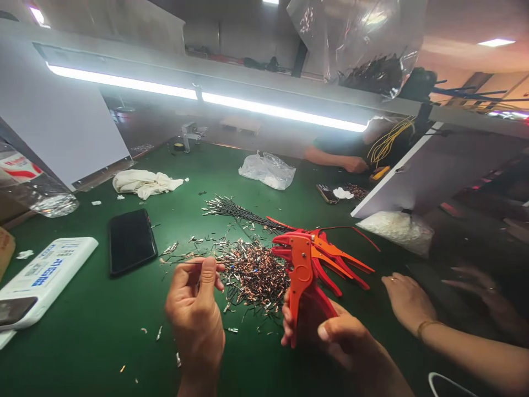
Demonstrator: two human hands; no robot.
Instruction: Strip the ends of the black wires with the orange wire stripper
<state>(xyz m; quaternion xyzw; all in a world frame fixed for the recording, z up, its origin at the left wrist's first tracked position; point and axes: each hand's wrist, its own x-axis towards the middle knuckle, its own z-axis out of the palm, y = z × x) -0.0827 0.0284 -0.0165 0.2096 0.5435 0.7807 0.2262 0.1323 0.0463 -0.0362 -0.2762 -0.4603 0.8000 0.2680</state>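
Observation:
My left hand [198, 314] pinches a thin dark wire [188, 261] between thumb and fingers. In my right hand [339, 331] is a red and orange wire stripper [300, 264], held upright with its jaws pointing left. A pile of short stripped wire ends [256, 275], coppery and black, lies between my hands. Behind it rests a bundle of black wires [243, 212] with silvery terminals at their far ends. More red and orange hand tools [343, 262] lie just behind the stripper, partly hidden by it.
A dark phone [132, 242] and a white power strip-like box [49, 275] lie at left, near a plastic bottle [33, 176]. Farther back are a white cloth [146, 183] and a clear bag [268, 170]. Another person's hand [407, 300] rests at right; another person sits across the table.

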